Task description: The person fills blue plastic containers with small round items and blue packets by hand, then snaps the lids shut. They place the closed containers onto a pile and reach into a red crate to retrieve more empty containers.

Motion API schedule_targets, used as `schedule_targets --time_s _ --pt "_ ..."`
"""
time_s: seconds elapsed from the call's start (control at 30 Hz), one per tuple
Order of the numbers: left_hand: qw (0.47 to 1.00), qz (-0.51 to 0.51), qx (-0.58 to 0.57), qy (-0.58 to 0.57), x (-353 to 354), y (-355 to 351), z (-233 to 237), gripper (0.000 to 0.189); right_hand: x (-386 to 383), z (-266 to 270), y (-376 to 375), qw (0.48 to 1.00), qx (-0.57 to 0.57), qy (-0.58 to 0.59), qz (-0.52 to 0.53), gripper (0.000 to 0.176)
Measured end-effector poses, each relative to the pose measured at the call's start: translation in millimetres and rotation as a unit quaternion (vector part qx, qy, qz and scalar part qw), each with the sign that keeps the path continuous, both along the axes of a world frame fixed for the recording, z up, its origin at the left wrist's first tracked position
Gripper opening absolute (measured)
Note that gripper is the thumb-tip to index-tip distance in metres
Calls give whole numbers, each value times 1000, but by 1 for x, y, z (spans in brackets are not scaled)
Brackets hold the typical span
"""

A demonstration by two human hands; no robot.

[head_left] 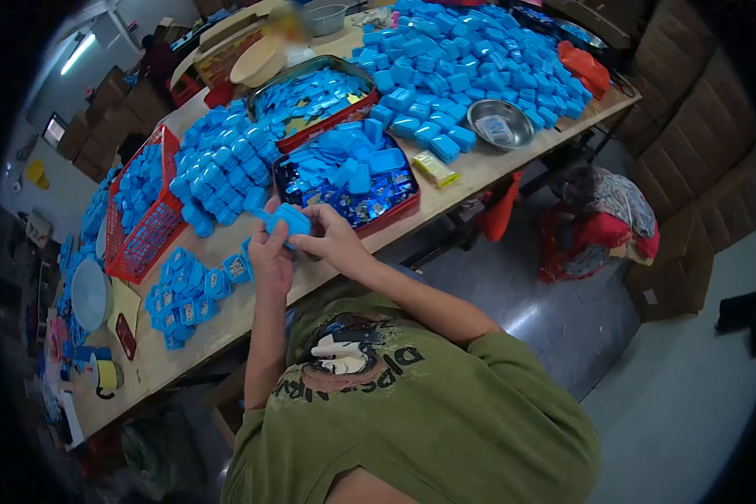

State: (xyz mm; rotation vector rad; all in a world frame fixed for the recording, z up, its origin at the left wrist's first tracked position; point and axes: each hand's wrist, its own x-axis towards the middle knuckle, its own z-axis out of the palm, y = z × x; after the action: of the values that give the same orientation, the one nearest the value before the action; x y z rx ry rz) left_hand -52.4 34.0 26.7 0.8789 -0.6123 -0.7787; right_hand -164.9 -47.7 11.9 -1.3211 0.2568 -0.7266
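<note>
A small blue plastic case [289, 220] is held between my two hands over the table's front edge. My left hand [271, 252] grips it from the left, thumb on its near side. On the right, my right hand [332, 233] pinches its other edge with thumb and fingers. Just beyond is a red-rimmed tray [395, 210] of blue case parts and dark printed packets. Left of my hands lies a loose heap of blue cases with printed faces [185, 290]. Behind it, closed blue cases [227, 172] are stacked in rows.
A red basket [147, 244] of blue pieces stands at the left, near a pale blue bowl [91, 294]. Farther back are a second tray [311, 101] and a large heap of blue cases [470, 67]. A steel bowl [517, 139] sits right. Beyond the table, a person [613, 210] is bent low.
</note>
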Motion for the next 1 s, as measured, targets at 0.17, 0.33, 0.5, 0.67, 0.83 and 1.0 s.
schedule_targets --time_s 0.17,0.33,0.5,0.67,0.83,1.0 --pt "994 47 52 -84 15 -2 0 68 3 10 -15 996 -20 64 58 55" --pt "980 72 90 -159 23 -1 13 72 5 31 -30 975 -201 49 -81 48" --pt "972 48 94 -208 23 -4 12 75 26 45 -43 926 -365 37 -89 28" --pt "898 81 136 -411 25 5 19 71 28 49 -45 910 -404 34 -81 16" --pt "811 98 45 -575 29 2 37 54 18 48 -54 990 -89 57 98 16" --pt "746 84 -20 -660 33 0 42 39 8 33 -51 984 55 73 151 35"
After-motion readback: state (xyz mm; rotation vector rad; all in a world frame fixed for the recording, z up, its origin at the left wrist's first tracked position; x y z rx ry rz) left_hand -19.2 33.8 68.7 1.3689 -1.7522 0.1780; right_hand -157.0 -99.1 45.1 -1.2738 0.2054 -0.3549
